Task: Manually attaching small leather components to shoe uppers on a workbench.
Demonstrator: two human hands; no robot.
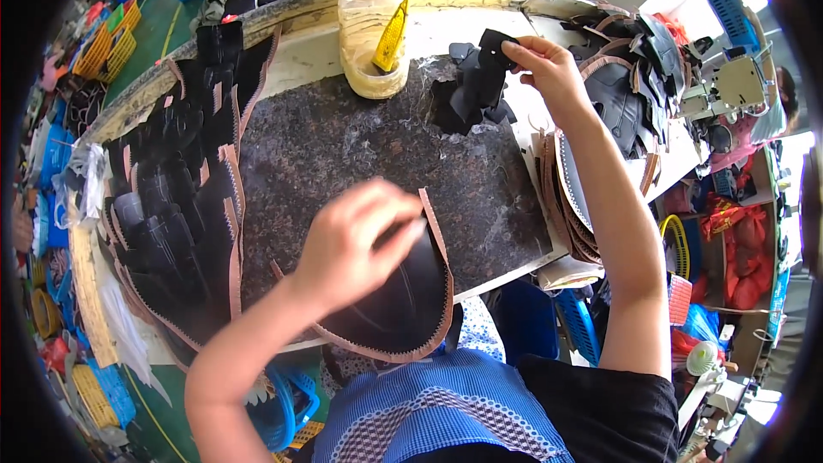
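My right hand [549, 69] reaches to the far side of the worktable, thumb and fingers closed on the edge of a small black leather-like piece [495, 56]. Beneath it lies a loose pile of similar black cut pieces [463, 103]. My left hand [356, 236], smeared by motion, hovers at or just above a black shoe upper [390, 304] with a zigzag-stitched, pinkish-brown rim. Its fingers look bent, but whether they grip anything is unclear. That upper lies at the table's near edge, partly covered by the hand.
Overlapping black uppers [171, 231] fill the table's left side. More are stacked at right [570, 197] and far right [617, 94]. A glue-crusted container [351, 34] holding a yellow tool [392, 39] stands at the back of the dark stone slab [300, 146]. A sewing machine [737, 86] is beyond.
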